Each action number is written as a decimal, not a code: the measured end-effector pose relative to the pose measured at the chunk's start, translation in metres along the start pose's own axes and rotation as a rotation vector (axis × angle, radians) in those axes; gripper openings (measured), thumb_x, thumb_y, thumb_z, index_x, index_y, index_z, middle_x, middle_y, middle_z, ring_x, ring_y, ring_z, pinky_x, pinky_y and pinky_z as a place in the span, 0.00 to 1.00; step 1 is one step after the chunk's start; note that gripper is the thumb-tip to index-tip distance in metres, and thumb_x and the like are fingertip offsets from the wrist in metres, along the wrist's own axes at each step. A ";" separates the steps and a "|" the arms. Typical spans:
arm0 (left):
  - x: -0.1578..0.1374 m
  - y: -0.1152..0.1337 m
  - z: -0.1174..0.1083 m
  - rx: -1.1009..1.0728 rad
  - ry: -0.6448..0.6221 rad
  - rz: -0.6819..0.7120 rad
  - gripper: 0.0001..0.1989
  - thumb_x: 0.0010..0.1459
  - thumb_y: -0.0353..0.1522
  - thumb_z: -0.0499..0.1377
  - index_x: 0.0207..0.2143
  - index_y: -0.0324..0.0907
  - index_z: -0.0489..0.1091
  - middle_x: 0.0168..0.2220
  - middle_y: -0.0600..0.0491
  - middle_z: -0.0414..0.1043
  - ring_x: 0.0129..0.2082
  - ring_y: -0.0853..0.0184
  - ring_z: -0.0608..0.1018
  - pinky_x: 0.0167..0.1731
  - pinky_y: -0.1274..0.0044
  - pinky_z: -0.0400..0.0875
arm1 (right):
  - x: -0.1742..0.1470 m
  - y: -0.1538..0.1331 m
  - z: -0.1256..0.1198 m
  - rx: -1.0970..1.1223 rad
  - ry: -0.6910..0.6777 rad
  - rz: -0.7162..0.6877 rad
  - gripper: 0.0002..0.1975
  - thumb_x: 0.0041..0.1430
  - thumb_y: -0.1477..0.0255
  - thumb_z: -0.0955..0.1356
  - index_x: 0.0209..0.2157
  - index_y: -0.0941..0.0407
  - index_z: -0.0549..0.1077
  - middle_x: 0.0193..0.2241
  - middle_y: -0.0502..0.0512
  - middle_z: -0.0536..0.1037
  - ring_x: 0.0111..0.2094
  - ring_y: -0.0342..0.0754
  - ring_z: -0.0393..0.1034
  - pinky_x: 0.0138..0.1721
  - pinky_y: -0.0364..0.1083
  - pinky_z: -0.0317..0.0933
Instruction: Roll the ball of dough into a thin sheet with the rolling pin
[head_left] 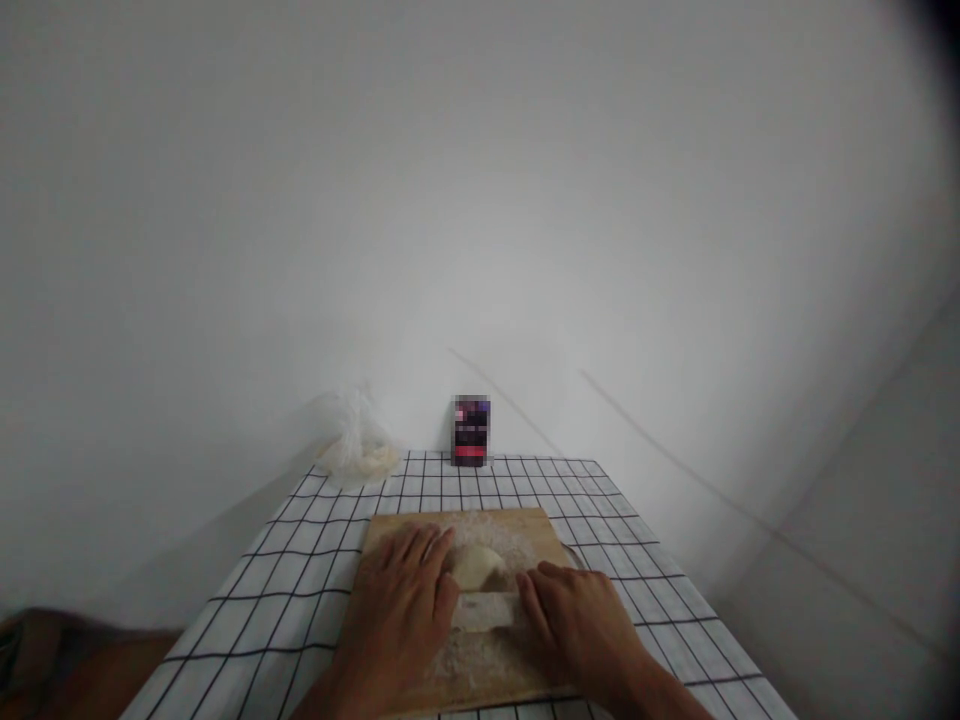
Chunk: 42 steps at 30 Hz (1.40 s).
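Observation:
A floury rolling pin (pixel 487 612) lies crosswise on a wooden board (pixel 536 530). Just beyond it rests a pale, rounded piece of dough (pixel 478 567), touching or nearly touching the pin. My left hand (pixel 405 595) covers the pin's left end, its thumb alongside and its fingers reaching forward past it, close to the dough. Over the right end, my right hand (pixel 574 615) is closed with bent fingers. Both ends of the pin are hidden under my hands. Loose flour (pixel 469 660) is spread over the board, in front of and behind the pin.
A checked cloth (pixel 292 600) covers the table. At the back left sits a clear plastic bag (pixel 360 450) with something pale inside. A small dark, blurred-out package (pixel 470 432) stands against the white wall (pixel 480 220). Part of a rounded rim (pixel 574 553) shows behind the board's right edge.

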<state>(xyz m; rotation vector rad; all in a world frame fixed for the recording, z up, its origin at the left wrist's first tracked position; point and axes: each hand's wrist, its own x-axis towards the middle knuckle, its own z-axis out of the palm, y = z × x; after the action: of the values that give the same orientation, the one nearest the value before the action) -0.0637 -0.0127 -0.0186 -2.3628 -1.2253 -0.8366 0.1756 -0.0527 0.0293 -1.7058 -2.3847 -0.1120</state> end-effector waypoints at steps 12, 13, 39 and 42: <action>-0.003 0.006 -0.004 0.167 0.007 0.025 0.22 0.66 0.33 0.52 0.61 0.40 0.67 0.61 0.43 0.73 0.61 0.50 0.74 0.57 0.51 0.71 | 0.007 0.011 0.028 0.055 0.152 0.008 0.20 0.75 0.70 0.57 0.32 0.54 0.74 0.31 0.55 0.79 0.34 0.50 0.76 0.37 0.47 0.58; -0.005 0.005 -0.004 0.177 0.016 0.051 0.22 0.67 0.33 0.51 0.61 0.40 0.67 0.62 0.43 0.72 0.61 0.50 0.74 0.57 0.52 0.72 | 0.003 0.010 0.030 0.054 0.142 0.010 0.20 0.75 0.70 0.57 0.31 0.54 0.74 0.30 0.55 0.79 0.33 0.49 0.76 0.36 0.46 0.58; -0.011 -0.020 0.014 0.188 0.163 0.235 0.17 0.66 0.28 0.53 0.54 0.45 0.71 0.57 0.47 0.76 0.58 0.54 0.77 0.54 0.61 0.78 | 0.001 0.019 0.045 -0.101 0.165 -0.113 0.18 0.73 0.70 0.61 0.30 0.51 0.76 0.29 0.52 0.81 0.31 0.49 0.79 0.33 0.47 0.60; -0.007 -0.022 0.018 0.168 0.150 0.186 0.15 0.65 0.26 0.53 0.51 0.45 0.72 0.56 0.47 0.78 0.56 0.55 0.79 0.53 0.61 0.78 | 0.013 0.009 0.017 -0.064 0.098 -0.015 0.23 0.74 0.68 0.59 0.27 0.53 0.77 0.28 0.54 0.82 0.29 0.50 0.79 0.30 0.47 0.57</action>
<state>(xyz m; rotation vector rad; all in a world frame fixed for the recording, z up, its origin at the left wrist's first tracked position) -0.0791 0.0055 -0.0358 -2.1954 -0.9606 -0.8008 0.1782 -0.0340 0.0152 -1.6693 -2.3465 -0.2711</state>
